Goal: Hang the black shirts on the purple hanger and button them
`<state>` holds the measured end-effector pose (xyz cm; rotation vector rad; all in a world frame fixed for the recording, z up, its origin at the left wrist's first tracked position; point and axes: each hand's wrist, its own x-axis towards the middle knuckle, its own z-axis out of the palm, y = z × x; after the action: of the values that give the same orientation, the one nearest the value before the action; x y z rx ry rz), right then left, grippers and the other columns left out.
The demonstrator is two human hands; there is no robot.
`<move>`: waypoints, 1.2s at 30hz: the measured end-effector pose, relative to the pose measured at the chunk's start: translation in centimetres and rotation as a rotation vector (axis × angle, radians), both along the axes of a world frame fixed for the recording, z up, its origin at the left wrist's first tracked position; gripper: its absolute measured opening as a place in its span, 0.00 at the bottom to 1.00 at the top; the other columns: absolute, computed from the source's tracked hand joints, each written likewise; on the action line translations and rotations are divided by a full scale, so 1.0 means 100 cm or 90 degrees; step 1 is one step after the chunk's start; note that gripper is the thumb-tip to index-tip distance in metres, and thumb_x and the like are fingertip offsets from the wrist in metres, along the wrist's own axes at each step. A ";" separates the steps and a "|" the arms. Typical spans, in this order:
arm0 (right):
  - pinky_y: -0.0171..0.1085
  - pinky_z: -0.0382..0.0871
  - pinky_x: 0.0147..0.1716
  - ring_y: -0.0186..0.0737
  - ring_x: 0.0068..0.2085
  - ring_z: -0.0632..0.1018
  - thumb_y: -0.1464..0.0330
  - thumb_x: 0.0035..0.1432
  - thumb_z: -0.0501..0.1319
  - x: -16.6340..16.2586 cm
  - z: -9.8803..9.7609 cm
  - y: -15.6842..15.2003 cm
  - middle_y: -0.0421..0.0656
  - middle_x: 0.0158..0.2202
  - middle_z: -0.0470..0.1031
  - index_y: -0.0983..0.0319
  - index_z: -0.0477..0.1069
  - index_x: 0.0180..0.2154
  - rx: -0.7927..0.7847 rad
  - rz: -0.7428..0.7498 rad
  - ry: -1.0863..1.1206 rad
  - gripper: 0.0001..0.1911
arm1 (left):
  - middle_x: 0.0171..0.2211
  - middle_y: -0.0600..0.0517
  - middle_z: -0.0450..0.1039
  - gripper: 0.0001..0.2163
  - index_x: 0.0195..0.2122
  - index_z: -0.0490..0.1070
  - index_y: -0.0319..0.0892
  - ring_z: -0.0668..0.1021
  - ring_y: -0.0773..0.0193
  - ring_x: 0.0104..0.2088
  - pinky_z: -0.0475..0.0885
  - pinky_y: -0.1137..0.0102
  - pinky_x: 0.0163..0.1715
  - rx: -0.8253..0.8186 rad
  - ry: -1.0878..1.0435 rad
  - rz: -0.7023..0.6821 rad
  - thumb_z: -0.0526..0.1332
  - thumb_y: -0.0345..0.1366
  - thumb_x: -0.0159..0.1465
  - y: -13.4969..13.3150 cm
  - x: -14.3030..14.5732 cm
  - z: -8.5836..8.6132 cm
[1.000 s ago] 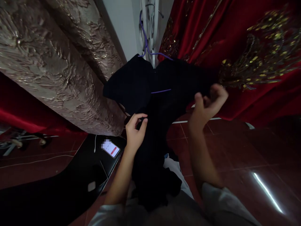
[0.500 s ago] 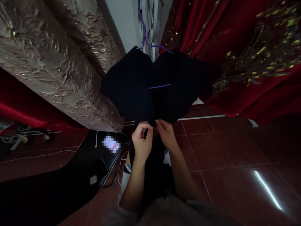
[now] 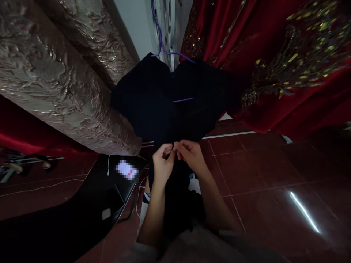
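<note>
A dark navy garment point(image 3: 142, 98) hangs by its shoulders on a purple hanger point(image 3: 164, 52), its neckline open so that the hanger's lower bar shows inside. My left hand point(image 3: 162, 164) is closed in a pinch at the front of the garment, below the neckline. From the other side my right hand point(image 3: 192, 155) pinches at the same spot, its fingertips meeting those of my left. Both seem to grip the cloth's front edge; dark fabric and the fingers conceal any small detail there. Below the hands the cloth falls over my lap.
Left stands a black bench point(image 3: 74, 215) bearing a lit phone point(image 3: 126, 170), a white cable and a small white case point(image 3: 106, 213). Textured beige fabric point(image 3: 71, 95) hangs at left, red sequinned cloth point(image 3: 274, 106) at right. Dark red tiles point(image 3: 263, 164) cover the floor.
My right fingertips have come leftward against my left ones, narrowing the gap between the hands. The whole view has shifted a little; the garment still hangs in place.
</note>
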<state>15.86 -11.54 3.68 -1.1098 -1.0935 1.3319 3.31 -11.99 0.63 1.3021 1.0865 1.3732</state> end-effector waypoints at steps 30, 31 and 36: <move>0.34 0.55 0.25 0.30 0.21 0.63 0.64 0.62 0.60 -0.005 0.039 0.101 0.36 0.18 0.63 0.60 0.61 0.23 0.281 -0.105 -0.290 0.16 | 0.48 0.54 0.70 0.07 0.50 0.68 0.39 0.73 0.67 0.54 0.65 0.66 0.59 0.439 0.261 0.354 0.57 0.36 0.76 0.137 -0.069 0.153; 0.34 0.55 0.25 0.30 0.21 0.63 0.65 0.61 0.60 -0.008 0.032 0.098 0.35 0.18 0.62 0.60 0.60 0.22 0.287 -0.093 -0.304 0.17 | 0.46 0.55 0.70 0.04 0.48 0.67 0.36 0.71 0.70 0.54 0.63 0.68 0.60 0.362 0.210 0.401 0.57 0.31 0.76 0.152 -0.084 0.146; 0.34 0.54 0.25 0.30 0.22 0.62 0.64 0.60 0.61 -0.019 0.024 0.083 0.35 0.18 0.61 0.61 0.61 0.22 0.287 -0.017 -0.296 0.17 | 0.30 0.52 0.74 0.09 0.33 0.66 0.40 0.78 0.64 0.42 0.74 0.71 0.45 -0.109 -0.187 0.246 0.56 0.37 0.71 0.194 -0.111 0.071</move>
<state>13.91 -3.27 6.07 -1.1045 -1.6166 0.7570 -7.81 7.43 7.71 0.7608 1.2591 1.6520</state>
